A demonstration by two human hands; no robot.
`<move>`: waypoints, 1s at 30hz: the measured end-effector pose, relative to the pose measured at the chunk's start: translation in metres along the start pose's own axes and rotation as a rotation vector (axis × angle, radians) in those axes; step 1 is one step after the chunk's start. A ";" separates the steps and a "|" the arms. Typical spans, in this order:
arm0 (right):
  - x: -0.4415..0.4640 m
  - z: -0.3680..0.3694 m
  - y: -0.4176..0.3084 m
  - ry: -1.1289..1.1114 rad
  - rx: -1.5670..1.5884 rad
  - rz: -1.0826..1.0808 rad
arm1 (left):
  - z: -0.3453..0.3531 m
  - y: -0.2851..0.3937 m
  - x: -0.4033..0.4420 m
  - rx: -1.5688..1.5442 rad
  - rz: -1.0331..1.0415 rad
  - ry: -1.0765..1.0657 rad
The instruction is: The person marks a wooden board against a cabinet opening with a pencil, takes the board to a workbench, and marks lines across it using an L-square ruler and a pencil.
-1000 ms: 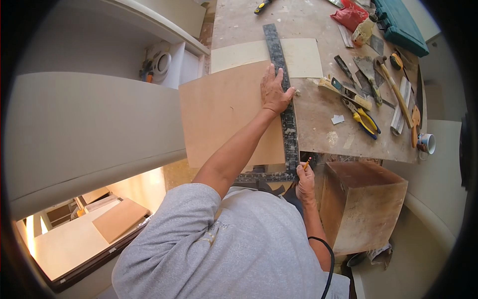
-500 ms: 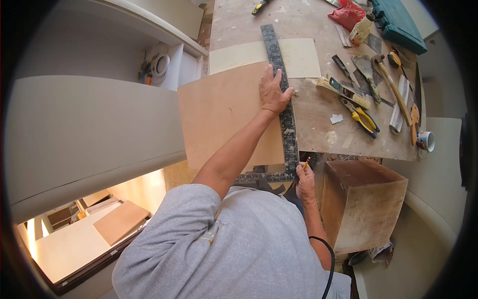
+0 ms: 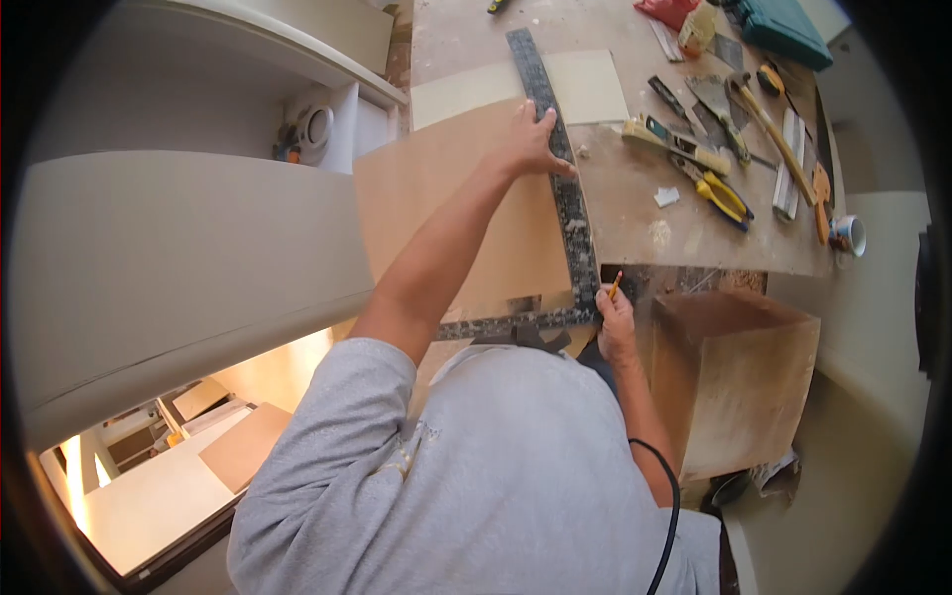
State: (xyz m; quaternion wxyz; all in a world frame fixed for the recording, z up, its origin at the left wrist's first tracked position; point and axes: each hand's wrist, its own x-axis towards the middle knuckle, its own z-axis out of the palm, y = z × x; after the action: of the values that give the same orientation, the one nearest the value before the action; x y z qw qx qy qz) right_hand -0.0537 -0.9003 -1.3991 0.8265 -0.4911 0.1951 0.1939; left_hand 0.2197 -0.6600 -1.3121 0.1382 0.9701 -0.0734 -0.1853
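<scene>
My left hand (image 3: 535, 146) lies with spread fingers on the long arm of a dark, worn metal square (image 3: 563, 193) and the wood panel beside it. The brown panel (image 3: 466, 218) rests over a paler board (image 3: 587, 87) on the workbench. Near the square's corner, just off the bench's front edge, my right hand (image 3: 616, 315) is closed around a pencil (image 3: 616, 285), its tip pointing up. The short arm of the square runs leftward in front of my body, below the panel's near edge.
On the bench (image 3: 635, 233) at the right lie a hand plane (image 3: 676, 145), yellow-blue pliers (image 3: 716, 190), a hammer (image 3: 773, 134), scrapers and a teal case (image 3: 783, 35). A wooden box (image 3: 739, 382) stands below the front edge, near a cup (image 3: 849, 235). Cabinetry (image 3: 188, 258) is at the left.
The view has shifted, with bench items appearing higher. My left wrist and forearm have moved left over the panel, while the fingers remain on the square. The pencil stays in my right hand.
</scene>
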 end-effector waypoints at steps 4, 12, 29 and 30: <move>0.007 -0.002 -0.002 -0.029 -0.074 -0.052 | 0.001 0.005 -0.001 0.109 -0.010 -0.038; -0.001 -0.002 0.009 0.021 0.076 -0.052 | 0.004 0.012 0.001 0.228 -0.011 -0.054; 0.001 -0.001 0.007 -0.014 0.087 -0.061 | 0.008 0.016 -0.003 0.325 0.087 -0.048; 0.001 -0.002 0.008 -0.014 0.088 -0.062 | 0.008 0.018 -0.004 0.338 0.070 -0.058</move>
State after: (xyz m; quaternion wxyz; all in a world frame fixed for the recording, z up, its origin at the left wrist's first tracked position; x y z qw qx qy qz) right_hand -0.0567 -0.8983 -1.4063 0.8543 -0.4587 0.1823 0.1630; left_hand 0.2115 -0.6782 -1.3131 -0.0226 0.9706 -0.1415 -0.1934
